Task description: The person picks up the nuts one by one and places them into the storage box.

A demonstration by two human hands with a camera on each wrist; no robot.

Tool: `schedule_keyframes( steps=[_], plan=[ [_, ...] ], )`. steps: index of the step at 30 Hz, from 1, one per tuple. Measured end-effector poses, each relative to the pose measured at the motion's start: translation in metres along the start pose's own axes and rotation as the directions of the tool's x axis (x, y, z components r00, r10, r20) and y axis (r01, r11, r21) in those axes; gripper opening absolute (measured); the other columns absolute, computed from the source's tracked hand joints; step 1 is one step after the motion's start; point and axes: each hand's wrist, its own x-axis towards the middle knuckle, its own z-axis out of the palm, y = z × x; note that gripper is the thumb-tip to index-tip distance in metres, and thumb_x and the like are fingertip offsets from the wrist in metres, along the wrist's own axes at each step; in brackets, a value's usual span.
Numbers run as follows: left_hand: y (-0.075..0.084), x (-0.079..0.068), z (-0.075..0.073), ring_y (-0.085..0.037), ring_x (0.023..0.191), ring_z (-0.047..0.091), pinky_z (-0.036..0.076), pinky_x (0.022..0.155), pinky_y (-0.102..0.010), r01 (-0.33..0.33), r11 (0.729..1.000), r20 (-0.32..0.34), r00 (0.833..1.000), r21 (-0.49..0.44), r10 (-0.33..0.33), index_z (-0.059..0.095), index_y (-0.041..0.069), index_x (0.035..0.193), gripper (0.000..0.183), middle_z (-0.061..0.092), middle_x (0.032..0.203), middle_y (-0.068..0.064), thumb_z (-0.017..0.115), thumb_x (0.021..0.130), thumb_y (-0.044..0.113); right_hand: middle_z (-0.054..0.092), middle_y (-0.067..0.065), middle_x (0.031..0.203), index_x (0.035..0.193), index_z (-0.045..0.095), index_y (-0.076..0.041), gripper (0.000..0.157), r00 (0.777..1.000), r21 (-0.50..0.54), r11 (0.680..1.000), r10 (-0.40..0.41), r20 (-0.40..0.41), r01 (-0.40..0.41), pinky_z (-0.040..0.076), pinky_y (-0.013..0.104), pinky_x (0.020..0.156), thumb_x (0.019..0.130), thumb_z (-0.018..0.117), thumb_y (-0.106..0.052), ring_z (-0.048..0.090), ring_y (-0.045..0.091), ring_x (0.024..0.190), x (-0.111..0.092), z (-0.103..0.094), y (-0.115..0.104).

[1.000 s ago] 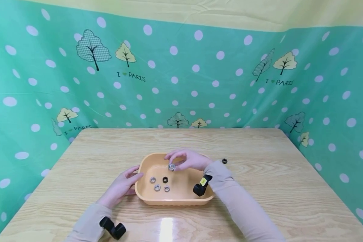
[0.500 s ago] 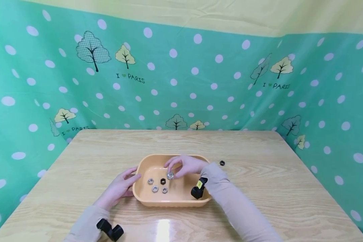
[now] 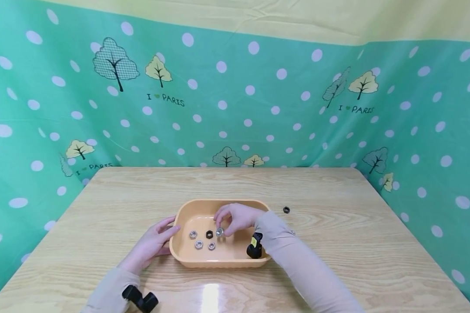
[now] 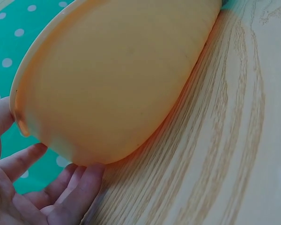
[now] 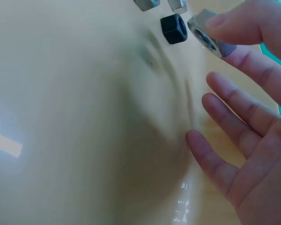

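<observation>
A peach-coloured plastic tub (image 3: 203,264) sits on the table before me. My left hand (image 3: 150,241) grips its left end, thumb over the rim and fingertips against the outer wall in the left wrist view. Inside the tub my right hand (image 3: 240,216) pinches a silver hex nut (image 5: 207,29) between thumb and index finger, the other fingers spread. The held nut is tilted, right beside a black hex nut (image 3: 209,234) in the tub. Three silver nuts lie around that one: a left nut (image 3: 193,234), a front nut (image 3: 199,244) and a right nut (image 3: 211,246).
Behind and right of the tub, a black nut (image 3: 286,210) lies on the wooden table (image 3: 337,234). A small silver piece (image 3: 293,232) shows partly from behind the right sleeve. A green dotted curtain (image 3: 235,100) hangs around the table's back and sides.
My right hand has lowered the silver nut into the tub, down to beside the black nut. The left hand keeps its grip on the tub's end. The head view has shifted slightly.
</observation>
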Motion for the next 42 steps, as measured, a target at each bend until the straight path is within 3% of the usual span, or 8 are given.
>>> schedule_keyframes(
  steps=[8,17,26,35,42],
  plan=[
    [-0.001,-0.001,0.001,-0.017,0.095,0.063,0.059,0.079,-0.035,0.006,1.000,-0.006,1.000,-0.012,-0.006,0.022,0.000,0.148,0.065,0.034,0.141,-0.031,0.052,0.097,0.026,0.060,0.006,0.120,0.086,0.072,-0.009,0.018,1.000,-0.030,1.000,0.006,-0.021,-0.006,0.045,0.024,0.093,0.069,0.073,-0.002,0.050,0.010,0.108,0.002,0.002,0.001],
    [-0.001,-0.001,0.002,-0.017,0.096,0.063,0.059,0.079,-0.035,0.007,1.000,-0.005,1.000,-0.018,-0.007,0.021,0.000,0.148,0.064,0.034,0.141,-0.031,0.052,0.098,0.026,0.061,0.002,0.112,0.079,0.071,-0.012,0.015,1.000,-0.138,0.990,-0.002,-0.012,0.000,0.040,0.021,0.099,0.067,0.076,-0.005,0.051,0.011,0.107,0.004,0.005,0.000],
    [-0.002,-0.001,0.002,-0.017,0.096,0.063,0.059,0.079,-0.035,0.006,1.000,-0.009,1.000,-0.010,-0.006,0.022,0.000,0.148,0.064,0.035,0.140,-0.031,0.051,0.098,0.027,0.060,-0.006,0.102,0.076,0.072,-0.016,0.017,0.999,-0.193,0.981,0.026,-0.029,-0.031,0.042,0.017,0.091,0.064,0.077,-0.004,0.050,0.006,0.097,0.007,0.008,-0.002],
    [-0.003,0.001,0.000,-0.018,0.095,0.063,0.059,0.079,-0.036,-0.004,1.000,-0.006,1.000,-0.017,0.004,0.022,-0.001,0.148,0.065,0.035,0.140,-0.032,0.051,0.098,0.028,0.060,-0.006,0.107,0.075,0.071,-0.018,0.021,0.999,-0.232,0.972,0.043,-0.013,-0.045,0.041,0.020,0.098,0.063,0.076,-0.002,0.051,0.010,0.105,0.008,0.009,-0.004],
    [-0.003,0.001,0.001,-0.018,0.095,0.064,0.059,0.078,-0.036,-0.007,1.000,-0.006,1.000,-0.021,0.007,0.021,-0.001,0.148,0.065,0.035,0.140,-0.032,0.051,0.098,0.027,0.060,-0.001,0.110,0.078,0.071,-0.017,0.020,1.000,-0.327,0.945,0.010,-0.021,-0.016,0.042,0.021,0.098,0.064,0.075,-0.002,0.052,0.013,0.105,0.006,0.011,-0.008]
  ],
)
